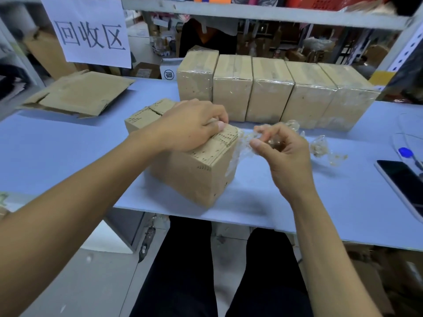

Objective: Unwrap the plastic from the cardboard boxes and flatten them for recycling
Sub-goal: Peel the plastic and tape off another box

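A brown cardboard box stands near the table's front edge, most of its plastic off. My left hand rests on its top, fingers curled over the far edge. Just right of the box, my right hand pinches a strip of clear plastic wrap that still clings to the box's right side. Behind, a row of several plastic-wrapped boxes stands side by side. A flattened cardboard box lies at the far left of the table.
Crumpled clear plastic lies on the blue-grey table to the right. A black phone and a blue-capped pen sit at the right edge. A paper sign hangs from the shelf frame above.
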